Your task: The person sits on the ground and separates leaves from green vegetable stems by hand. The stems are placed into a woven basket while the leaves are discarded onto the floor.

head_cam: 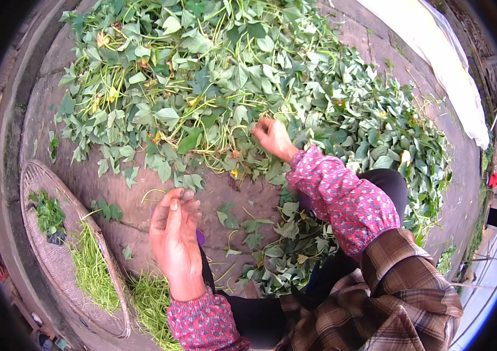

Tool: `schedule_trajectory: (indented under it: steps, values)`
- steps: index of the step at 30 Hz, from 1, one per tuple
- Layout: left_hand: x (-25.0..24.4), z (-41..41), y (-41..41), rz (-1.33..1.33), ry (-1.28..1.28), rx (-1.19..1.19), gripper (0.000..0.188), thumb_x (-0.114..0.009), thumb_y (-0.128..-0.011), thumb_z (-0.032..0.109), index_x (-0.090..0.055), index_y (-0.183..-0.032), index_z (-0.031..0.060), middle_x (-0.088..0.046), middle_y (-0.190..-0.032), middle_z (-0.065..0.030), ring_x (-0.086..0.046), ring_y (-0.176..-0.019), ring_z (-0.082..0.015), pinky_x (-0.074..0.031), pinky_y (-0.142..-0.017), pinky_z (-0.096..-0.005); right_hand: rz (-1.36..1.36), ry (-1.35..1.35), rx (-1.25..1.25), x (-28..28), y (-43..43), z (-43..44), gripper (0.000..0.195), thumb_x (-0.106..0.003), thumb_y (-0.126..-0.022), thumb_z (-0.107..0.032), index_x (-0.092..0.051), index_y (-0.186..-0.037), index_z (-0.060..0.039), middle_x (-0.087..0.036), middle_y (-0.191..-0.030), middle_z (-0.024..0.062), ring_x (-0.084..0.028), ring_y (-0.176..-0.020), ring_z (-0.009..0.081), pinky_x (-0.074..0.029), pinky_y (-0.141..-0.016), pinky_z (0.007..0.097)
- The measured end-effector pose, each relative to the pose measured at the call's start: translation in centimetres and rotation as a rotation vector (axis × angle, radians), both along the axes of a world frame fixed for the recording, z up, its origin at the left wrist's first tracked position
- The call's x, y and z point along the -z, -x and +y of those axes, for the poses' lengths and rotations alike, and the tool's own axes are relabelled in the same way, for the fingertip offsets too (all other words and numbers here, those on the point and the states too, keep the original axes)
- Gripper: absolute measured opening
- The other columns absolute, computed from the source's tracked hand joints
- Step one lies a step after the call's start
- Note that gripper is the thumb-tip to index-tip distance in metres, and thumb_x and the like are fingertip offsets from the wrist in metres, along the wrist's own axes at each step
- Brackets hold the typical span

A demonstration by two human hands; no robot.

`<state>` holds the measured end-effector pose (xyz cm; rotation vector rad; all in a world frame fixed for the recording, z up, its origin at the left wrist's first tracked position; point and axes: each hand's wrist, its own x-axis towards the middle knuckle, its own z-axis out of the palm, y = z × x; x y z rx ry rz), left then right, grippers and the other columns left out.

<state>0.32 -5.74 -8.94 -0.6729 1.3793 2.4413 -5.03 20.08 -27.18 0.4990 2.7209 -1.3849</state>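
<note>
My left hand [177, 245] is raised palm up above the paved ground, its fingers bent together near the thumb; a thin green stem [152, 191] shows beside the fingertips. My right hand [273, 137] reaches to the near edge of a wide heap of leafy green vines [231, 79], its fingers curled at the leaves; whether they grip a stem cannot be told. Plucked green stems [95, 267] and a small bunch of leaves [49, 215] lie in a shallow woven basket [110, 267] at the left. More stems [152, 307] are piled beside it.
Loose leaves [253, 232] are scattered over the concrete ground [143, 210] between the hands. A second leaf pile [283, 263] lies by my legs. A white sheet [446, 66] lies at the upper right. A raised concrete edge [11, 145] runs along the left.
</note>
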Motion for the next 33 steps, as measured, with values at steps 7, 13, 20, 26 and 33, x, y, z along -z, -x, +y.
schedule_trajectory:
  steps: [7, 13, 20, 26, 33]
  values:
    - [0.5, 0.0, 0.1, 0.075, 0.009, 0.041, 0.022, -0.055, -0.084, 0.012, -0.055, -0.105, 0.0024, -0.06, -0.094, -0.0063, -0.058, -0.082, -0.0157, -0.047, -0.069, -0.0284, 0.728, 0.107, 0.05, -24.1, 1.8, 1.0, 0.023, -0.053, -0.081, -0.007, -0.059, -0.103, -0.0017, -0.055, -0.069, -0.0011, -0.049, -0.06, 0.0084, -0.04, -0.056, 0.0217]
    - [1.8, 1.1, 0.4, 0.13, 0.072, 0.126, 0.024, -0.051, -0.087, 0.018, -0.055, -0.104, 0.0017, -0.061, -0.095, -0.0085, -0.059, -0.083, -0.0153, -0.046, -0.071, -0.0268, 0.657, 0.625, -0.119, -26.9, -4.2, 0.0, 0.028, -0.056, -0.082, -0.009, -0.055, -0.108, -0.0011, -0.06, -0.09, 0.0061, -0.057, -0.084, 0.0151, -0.046, -0.074, 0.0256]
    - [2.8, 2.5, 0.6, 0.141, -0.449, 0.077, 0.023, -0.042, -0.091, 0.025, -0.048, -0.099, 0.0047, -0.058, -0.088, -0.0113, -0.059, -0.087, -0.0273, -0.05, -0.072, -0.0372, -0.094, 0.283, -0.875, -18.6, -10.2, -4.6, 0.024, -0.055, -0.073, 0.002, -0.06, -0.096, -0.0016, -0.063, -0.083, 0.0143, -0.061, -0.078, 0.0222, -0.046, -0.072, 0.0323]
    - [4.0, 2.6, 0.6, 0.207, -0.376, 0.134, 0.015, -0.048, -0.088, 0.015, -0.053, -0.098, 0.0053, -0.059, -0.086, -0.0071, -0.061, -0.077, -0.0228, -0.049, -0.059, -0.032, -0.144, 0.111, -0.935, -18.3, -8.0, -4.0, 0.027, -0.06, -0.071, -0.003, -0.059, -0.097, 0.0004, -0.061, -0.082, 0.0196, -0.06, -0.077, 0.0295, -0.046, -0.071, 0.0344]
    - [2.3, 5.1, 1.2, 0.149, -0.165, -0.033, 0.013, -0.049, -0.087, 0.013, -0.054, -0.096, 0.0051, -0.058, -0.085, -0.0037, -0.057, -0.068, -0.0179, -0.048, -0.06, -0.0314, 0.151, 0.249, -0.74, -19.2, -6.4, -2.9, 0.075, -0.072, -0.064, -0.011, -0.033, -0.127, 0.001, -0.048, -0.119, 0.0141, -0.055, -0.093, 0.0219, -0.046, -0.078, 0.0337]
